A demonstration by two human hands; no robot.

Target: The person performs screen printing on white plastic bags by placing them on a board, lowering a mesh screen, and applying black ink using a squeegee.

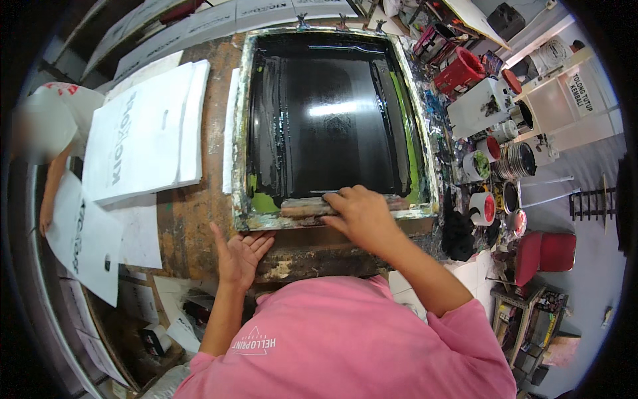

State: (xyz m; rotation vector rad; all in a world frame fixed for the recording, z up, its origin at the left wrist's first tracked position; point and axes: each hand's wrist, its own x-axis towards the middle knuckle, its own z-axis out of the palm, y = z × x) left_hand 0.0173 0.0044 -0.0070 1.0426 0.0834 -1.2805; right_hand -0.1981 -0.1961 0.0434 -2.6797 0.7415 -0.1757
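A screen-printing frame with black ink over its mesh lies flat on a stained wooden table. A wooden squeegee rests along the frame's near edge. My right hand is closed over the squeegee's handle near its middle. My left hand is open, palm up, with its fingers under the frame's near left corner. Green patches show at the frame's lower left and right side.
A stack of white printed bags lies left of the frame, with more printed sheets hanging off the table edge. Paint cans and tubs crowd the right side. Another person's arm is at the far left. A red stool stands at right.
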